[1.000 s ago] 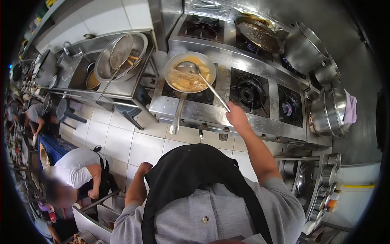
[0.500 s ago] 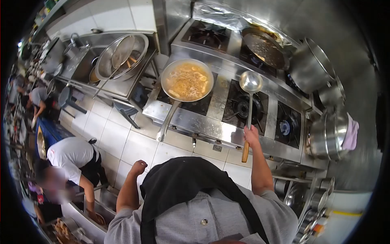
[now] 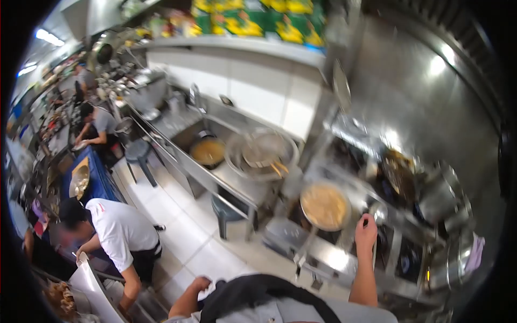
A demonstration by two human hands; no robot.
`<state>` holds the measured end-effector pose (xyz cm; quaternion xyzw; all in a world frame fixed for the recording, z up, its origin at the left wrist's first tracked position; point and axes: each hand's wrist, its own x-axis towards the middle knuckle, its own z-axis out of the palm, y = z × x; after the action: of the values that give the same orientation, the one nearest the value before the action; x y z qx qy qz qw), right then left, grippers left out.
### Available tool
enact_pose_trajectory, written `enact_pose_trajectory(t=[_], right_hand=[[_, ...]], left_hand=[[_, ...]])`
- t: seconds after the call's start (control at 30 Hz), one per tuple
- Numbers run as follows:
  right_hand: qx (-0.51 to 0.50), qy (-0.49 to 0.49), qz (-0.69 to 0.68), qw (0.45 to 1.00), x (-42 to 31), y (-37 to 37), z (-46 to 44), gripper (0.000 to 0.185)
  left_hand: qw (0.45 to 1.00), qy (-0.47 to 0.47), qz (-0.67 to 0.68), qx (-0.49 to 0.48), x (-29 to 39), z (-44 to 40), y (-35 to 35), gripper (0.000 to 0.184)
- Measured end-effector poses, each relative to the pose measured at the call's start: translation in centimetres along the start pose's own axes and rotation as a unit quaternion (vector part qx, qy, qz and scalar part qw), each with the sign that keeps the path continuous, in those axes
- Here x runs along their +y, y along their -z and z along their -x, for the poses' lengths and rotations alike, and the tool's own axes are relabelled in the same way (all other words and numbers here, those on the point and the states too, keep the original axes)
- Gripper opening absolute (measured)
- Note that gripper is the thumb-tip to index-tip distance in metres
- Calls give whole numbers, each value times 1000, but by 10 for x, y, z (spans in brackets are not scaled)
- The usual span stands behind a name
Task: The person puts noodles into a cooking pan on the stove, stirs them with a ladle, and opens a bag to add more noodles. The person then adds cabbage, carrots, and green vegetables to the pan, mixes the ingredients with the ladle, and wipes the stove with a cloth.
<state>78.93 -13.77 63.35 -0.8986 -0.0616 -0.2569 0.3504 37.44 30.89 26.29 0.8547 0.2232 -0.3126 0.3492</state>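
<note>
My right hand (image 3: 366,235) is raised before the stove, its fingers curled closed. A small dark spot shows at the top of the fist; what it holds is unclear. Just beside it is the round metal bowl of a ladle (image 3: 378,212), its handle hidden. To the left, a long-handled frying pan (image 3: 305,246) on the stove holds yellowish-brown food (image 3: 323,205) in liquid. Down by my body, my left hand (image 3: 201,284) is closed, with nothing visible in it. The picture is smeared by motion.
Left of the stove is a sink counter (image 3: 229,182) with a large metal bowl (image 3: 292,156) and a pan of yellow liquid (image 3: 208,152). Big pots (image 3: 439,199) stand at the right. A co-worker in white (image 3: 116,229) bends at the lower left, near a stool (image 3: 139,152).
My view has swung up and left, bringing the shelf and wall into sight. My right hand now appears much closer to the ladle's bowl. My left hand remains closed by my body.
</note>
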Motion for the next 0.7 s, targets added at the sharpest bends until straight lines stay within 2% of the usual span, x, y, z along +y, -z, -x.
enact_pose_trajectory(t=[0.03,0.07,0.1,0.13,0.17,0.2,0.27,0.33,0.4,0.47,0.5,0.53,0.6,0.7], right_hand=[[-14,24,-29,999,-46,-11,-10,13],[-7,56,-97,994,-110,-13,-13,12],[11,125,-138,982,-158,-24,-17,11],[29,191,-173,966,-200,-31,-19,11],[34,199,-178,963,-245,-32,-18,11],[34,276,-205,938,-289,-28,-16,11],[16,391,-239,889,-362,-17,-16,14],[50,486,-208,847,-419,-9,-25,14],[79,516,-198,830,-467,-1,-40,14],[128,550,-175,806,-513,4,-62,12],[122,545,-169,812,-534,8,-75,10],[156,551,-156,805,-554,8,-90,10],[224,558,-120,790,-588,9,-124,8],[320,538,-25,780,-627,19,-184,8]], left_hand=[[992,72,102,-18,-3,21,13,30],[995,-23,76,-58,-29,17,16,37],[986,68,149,-32,-38,27,24,41],[971,112,210,-11,-50,30,36,41],[949,154,274,16,-61,32,48,42],[922,191,335,48,-70,35,61,42],[916,171,352,90,-78,30,95,41],[907,151,370,133,-81,21,137,40],[884,51,421,195,-76,5,188,36],[883,-38,388,262,-58,-11,252,33],[882,-79,359,294,-43,-12,290,33],[879,-119,327,326,-26,-10,333,33],[838,-220,283,411,15,2,414,33],[807,-295,249,447,89,52,525,30]])
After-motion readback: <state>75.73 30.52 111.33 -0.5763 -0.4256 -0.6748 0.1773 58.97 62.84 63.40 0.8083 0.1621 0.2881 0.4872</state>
